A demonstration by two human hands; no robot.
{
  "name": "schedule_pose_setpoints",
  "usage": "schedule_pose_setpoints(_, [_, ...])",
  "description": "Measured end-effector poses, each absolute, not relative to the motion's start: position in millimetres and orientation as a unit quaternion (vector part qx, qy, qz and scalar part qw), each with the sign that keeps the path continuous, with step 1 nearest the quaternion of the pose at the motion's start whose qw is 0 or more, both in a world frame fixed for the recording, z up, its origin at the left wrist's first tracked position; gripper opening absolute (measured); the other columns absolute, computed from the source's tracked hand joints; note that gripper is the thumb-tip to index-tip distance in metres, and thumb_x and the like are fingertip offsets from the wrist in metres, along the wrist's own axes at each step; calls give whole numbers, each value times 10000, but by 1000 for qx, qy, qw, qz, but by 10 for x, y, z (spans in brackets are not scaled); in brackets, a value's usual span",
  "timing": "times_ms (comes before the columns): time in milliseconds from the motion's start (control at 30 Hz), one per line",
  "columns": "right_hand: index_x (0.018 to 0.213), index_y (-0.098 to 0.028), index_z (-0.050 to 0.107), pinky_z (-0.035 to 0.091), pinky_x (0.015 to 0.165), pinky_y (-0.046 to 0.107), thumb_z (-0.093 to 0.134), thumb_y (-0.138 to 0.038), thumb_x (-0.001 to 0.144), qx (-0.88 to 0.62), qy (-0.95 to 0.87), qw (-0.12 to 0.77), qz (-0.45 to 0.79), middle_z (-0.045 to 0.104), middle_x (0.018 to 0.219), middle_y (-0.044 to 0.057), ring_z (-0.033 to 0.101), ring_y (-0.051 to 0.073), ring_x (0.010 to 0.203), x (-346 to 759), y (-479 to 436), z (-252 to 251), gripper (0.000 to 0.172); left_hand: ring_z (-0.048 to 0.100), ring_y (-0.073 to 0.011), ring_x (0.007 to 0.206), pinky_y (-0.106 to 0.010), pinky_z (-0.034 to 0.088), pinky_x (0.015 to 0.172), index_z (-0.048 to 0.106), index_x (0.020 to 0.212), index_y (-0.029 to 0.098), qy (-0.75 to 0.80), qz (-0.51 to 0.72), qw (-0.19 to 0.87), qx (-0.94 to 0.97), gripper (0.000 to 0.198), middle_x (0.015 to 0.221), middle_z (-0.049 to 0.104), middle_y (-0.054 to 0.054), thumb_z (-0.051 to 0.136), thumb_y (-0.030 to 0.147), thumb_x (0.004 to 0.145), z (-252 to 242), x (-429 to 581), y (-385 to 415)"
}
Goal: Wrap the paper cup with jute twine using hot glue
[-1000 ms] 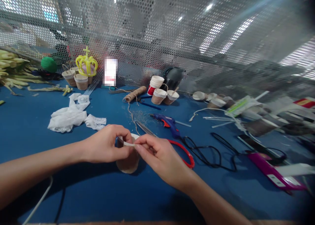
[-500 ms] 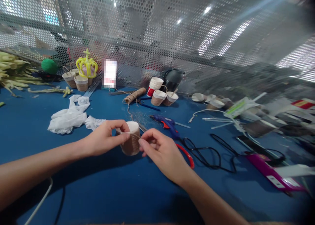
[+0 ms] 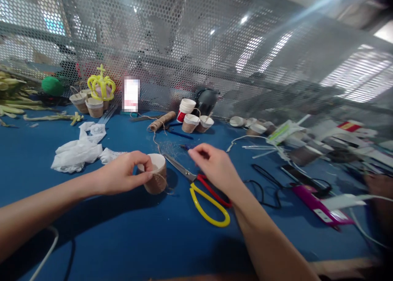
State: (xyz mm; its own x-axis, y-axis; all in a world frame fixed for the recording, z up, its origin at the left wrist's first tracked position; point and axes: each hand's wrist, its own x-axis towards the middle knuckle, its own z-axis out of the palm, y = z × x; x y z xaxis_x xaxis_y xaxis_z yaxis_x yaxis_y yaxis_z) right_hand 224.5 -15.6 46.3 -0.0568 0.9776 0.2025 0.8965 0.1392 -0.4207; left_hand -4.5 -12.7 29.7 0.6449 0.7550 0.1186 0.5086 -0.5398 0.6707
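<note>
My left hand (image 3: 123, 175) grips a small paper cup wrapped in brown twine (image 3: 156, 175), standing upright on the blue table (image 3: 129, 232); thumb and fingers pinch its rim. My right hand (image 3: 215, 166) has moved off the cup and hovers above the table, over the blue glue gun (image 3: 184, 147), fingers loosely curled and holding nothing I can see. Scissors with one red and one yellow handle (image 3: 202, 191) lie just below that hand, blades pointing at the cup. A twine strand runs from the cup to a twine spool (image 3: 161, 121).
White crumpled cloth (image 3: 80, 148) lies left. Wrapped cups and a yellow crown (image 3: 100, 84) stand at the back left, more cups (image 3: 192, 119) in the middle. Black cables (image 3: 267, 186), a magenta case (image 3: 319, 205) and papers crowd the right. A perforated metal screen (image 3: 196, 47) closes the back.
My right hand let go of the twine at the cup and moved up and right toward the glue gun. The left hand set the cup upright on the table. The view shifted left.
</note>
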Motion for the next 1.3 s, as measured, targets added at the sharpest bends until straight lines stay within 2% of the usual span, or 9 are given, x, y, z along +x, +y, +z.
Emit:
schedule_pose_setpoints(67, [867, -137, 578, 408, 744, 326, 433, -276, 844, -731, -663, 159, 14, 610, 891, 106, 561, 216, 842, 2424, 18, 466, 203, 530, -140, 684, -236, 384, 627, 526, 714, 149, 371, 172, 283, 868, 134, 739, 599, -24, 457, 247, 774, 327, -54, -140])
schedule_pose_setpoints(167, [839, -76, 607, 406, 781, 398, 505, -196, 807, -772, -628, 92, 46, 607, 894, 170, 559, 265, 881, 2657, 234, 366, 160, 527, -145, 676, -240, 383, 623, 531, 736, 151, 370, 148, 257, 880, 147, 742, 602, -28, 432, 248, 783, 351, -54, -159])
schedule_pose_setpoints(367, [1106, -170, 508, 471, 760, 379, 486, -297, 853, -793, -584, 75, 158, 526, 1119, 69, 550, 181, 922, 2805, 402, 90, 284, 536, -139, 668, -232, 375, 613, 534, 753, 155, 375, 149, 261, 877, 171, 734, 600, -13, 411, 261, 804, 371, -55, -158])
schedule_pose_setpoints(567, [1017, -90, 500, 475, 598, 246, 533, -178, 781, -740, -577, 264, 223, 613, 781, 55, 578, 119, 610, 2685, 263, 239, 254, 525, -125, 666, -224, 386, 612, 526, 716, 149, 377, 213, 323, 842, 215, 712, 584, -1, 418, 309, 811, 287, -94, -26])
schedule_pose_setpoints(667, [883, -131, 529, 466, 568, 204, 531, -281, 780, -680, -595, 328, 275, 592, 698, 7, 556, 89, 575, 2549, 79, 404, 182, 530, -130, 682, -243, 409, 644, 534, 738, 142, 380, 255, 355, 816, 221, 724, 588, -11, 428, 321, 810, 182, -94, 51])
schedule_pose_setpoints(767, [622, -133, 541, 420, 456, 196, 537, -383, 761, -605, -623, 345, 355, 525, 517, -16, 480, 69, 440, 2395, -140, 498, 287, 545, -139, 719, -260, 427, 674, 528, 758, 141, 372, 279, 393, 794, 223, 752, 602, -24, 429, 333, 816, 88, -81, 92])
schedule_pose_setpoints(900, [813, -121, 612, 423, 431, 200, 553, -350, 759, -537, -654, 323, 424, 595, 567, 7, 521, 85, 447, 2235, -358, 490, 242, 531, -134, 689, -255, 420, 646, 524, 744, 141, 384, 280, 388, 790, 229, 726, 593, -20, 440, 342, 813, 46, -73, 93])
schedule_pose_setpoints(967, [835, -121, 621, 434, 430, 205, 562, -347, 751, -549, -663, 313, 401, 605, 561, 11, 546, 101, 460, 2191, -408, 470, 249, 533, -135, 691, -250, 417, 637, 524, 751, 142, 386, 279, 389, 789, 227, 734, 598, -21, 436, 340, 815, 49, -74, 88])
schedule_pose_setpoints(1300, [490, -198, 463, 405, 400, 210, 565, -274, 715, -578, -711, 296, 270, 460, 364, -59, 437, 86, 331, 2124, -480, 499, 258, 556, -150, 752, -262, 433, 693, 510, 743, 149, 379, 302, 400, 778, 208, 791, 617, -29, 441, 332, 814, 32, -61, 64])
